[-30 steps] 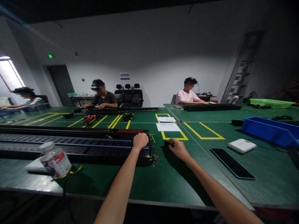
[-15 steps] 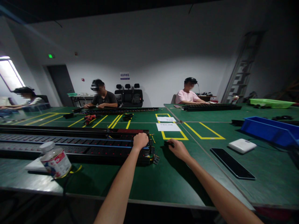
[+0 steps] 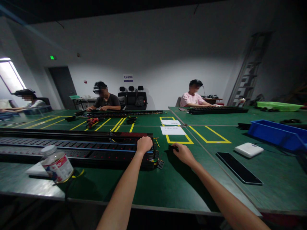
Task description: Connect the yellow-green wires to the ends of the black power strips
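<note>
My left hand [image 3: 144, 144] is closed in a fist, resting on the right end of a long black power strip assembly [image 3: 72, 150] that runs across the green table [image 3: 172, 185]. Small yellow wires and black bits stick out at that end [image 3: 157, 161]. My right hand [image 3: 183, 153] lies on the table just right of the strip's end, fingers pinched round a small black part [image 3: 173, 147].
A plastic bottle [image 3: 56, 164] lies at the near left. A black phone [image 3: 238, 172], a white box [image 3: 248, 149] and a blue bin [image 3: 275, 132] sit to the right. White papers [image 3: 172, 130] lie inside yellow tape marks. Three other people sit at the far tables.
</note>
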`<state>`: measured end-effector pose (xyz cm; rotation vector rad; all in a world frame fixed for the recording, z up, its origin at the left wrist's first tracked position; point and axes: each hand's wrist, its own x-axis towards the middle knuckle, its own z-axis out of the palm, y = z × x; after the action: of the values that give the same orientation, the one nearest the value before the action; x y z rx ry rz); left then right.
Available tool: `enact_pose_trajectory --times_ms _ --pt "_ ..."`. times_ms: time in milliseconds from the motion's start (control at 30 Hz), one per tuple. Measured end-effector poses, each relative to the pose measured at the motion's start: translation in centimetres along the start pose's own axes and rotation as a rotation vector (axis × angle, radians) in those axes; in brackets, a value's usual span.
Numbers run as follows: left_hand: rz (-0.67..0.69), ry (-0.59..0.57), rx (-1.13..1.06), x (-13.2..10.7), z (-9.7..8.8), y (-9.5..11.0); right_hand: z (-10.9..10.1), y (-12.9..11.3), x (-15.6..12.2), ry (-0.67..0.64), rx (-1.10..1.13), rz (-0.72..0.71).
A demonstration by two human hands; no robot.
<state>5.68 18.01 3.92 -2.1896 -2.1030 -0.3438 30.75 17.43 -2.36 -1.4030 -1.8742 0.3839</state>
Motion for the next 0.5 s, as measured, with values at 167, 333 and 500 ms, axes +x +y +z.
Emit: enact_pose_trajectory --times_ms 167,333,500 --pt "-0.003 0.0 -0.012 0.04 0.09 -0.08 0.05 0.07 -0.01 0.02 -0.01 -0.028" --pt "0.006 0.009 -0.018 0.16 0.3 -0.13 0.1 0.18 0.0 0.014 0.033 -0.017" --pt "0.016 0.021 -0.017 0.19 0.46 -0.23 0.32 0.59 0.11 0.013 -0.007 -0.037"
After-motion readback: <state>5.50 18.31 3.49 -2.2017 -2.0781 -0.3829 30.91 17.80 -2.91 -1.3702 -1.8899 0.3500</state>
